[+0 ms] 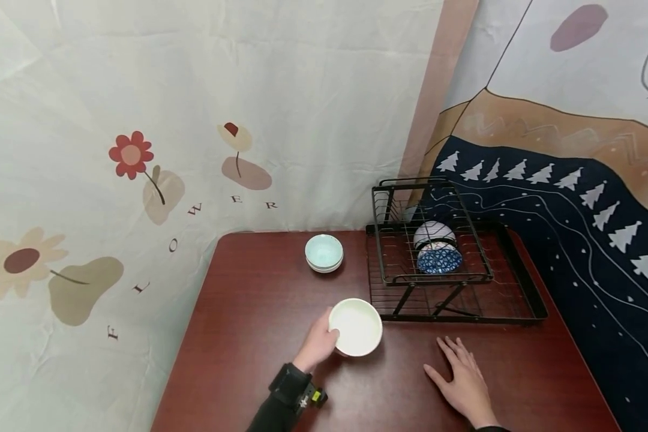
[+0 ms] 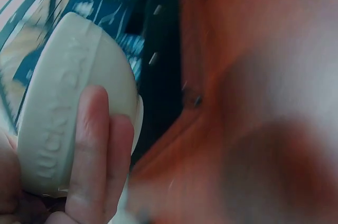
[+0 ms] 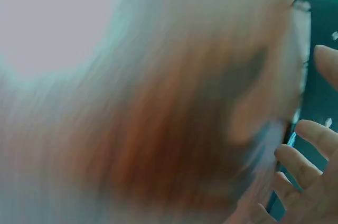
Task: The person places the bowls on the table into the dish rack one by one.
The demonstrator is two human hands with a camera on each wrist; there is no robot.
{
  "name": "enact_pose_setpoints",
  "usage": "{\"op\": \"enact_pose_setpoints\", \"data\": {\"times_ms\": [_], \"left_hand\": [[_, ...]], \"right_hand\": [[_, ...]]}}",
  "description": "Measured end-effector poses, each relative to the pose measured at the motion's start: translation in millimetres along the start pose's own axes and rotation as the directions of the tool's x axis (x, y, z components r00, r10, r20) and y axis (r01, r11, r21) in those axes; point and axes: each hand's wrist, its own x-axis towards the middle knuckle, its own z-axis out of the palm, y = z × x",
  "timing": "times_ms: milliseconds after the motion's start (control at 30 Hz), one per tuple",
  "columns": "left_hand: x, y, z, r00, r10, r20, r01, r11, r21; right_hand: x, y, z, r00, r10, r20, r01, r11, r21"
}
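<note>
My left hand (image 1: 320,343) grips a cream bowl (image 1: 358,327) by its left side, thumb over the rim and fingers on the outer wall. Raised lettering runs along the side of this bowl (image 2: 63,108) in the left wrist view. Over the front right of the table, my right hand (image 1: 462,380) has its fingers spread and holds nothing. Beyond the left hand stands a small stack of pale blue bowls (image 1: 324,252). A black two-tier dish rack (image 1: 405,316) is at the back right, with a blue-patterned bowl (image 1: 439,258) and a white bowl (image 1: 434,232) tilted in its upper tier.
The reddish-brown table (image 1: 237,336) meets a cloth backdrop (image 1: 302,108) at its back edge. A dark printed cloth (image 1: 588,270) hangs along the right side. The rack's lower tray (image 1: 534,300) reaches close to the table's right edge.
</note>
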Motion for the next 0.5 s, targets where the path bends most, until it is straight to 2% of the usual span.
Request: {"op": "enact_pose_setpoints", "data": {"times_ms": [67,167,200,267,367,500], "left_hand": [[-3.3,6.1,12.0,0.998,0.016,0.064,-0.013,0.998,-0.056],[-10.5,47.3,17.8,0.985,-0.070,0.155,0.091,0.987,-0.134],[-12.2,56.1,19.2,0.982,-0.083,0.167,0.107,0.984,-0.141],[-14.9,70.5,19.9,0.980,-0.111,0.167,0.127,0.988,-0.085],[-16.8,81.1,19.2,0.978,-0.130,0.163,0.141,0.988,-0.058],[-17.0,82.2,18.7,0.975,-0.134,0.179,0.156,0.981,-0.115]], "right_hand": [[-1,-7,2,1.000,-0.016,-0.014,0.016,0.999,0.030],[-3,-11,3,0.999,-0.031,-0.021,0.031,0.999,0.038],[-4,-11,4,0.999,-0.030,-0.019,0.031,0.999,0.032],[-5,-10,4,1.000,-0.018,-0.008,0.018,1.000,0.019],[-5,-7,2,1.000,0.013,0.009,-0.013,1.000,0.016],[-4,-13,-5,0.999,0.038,0.002,-0.038,0.996,0.085]]}}
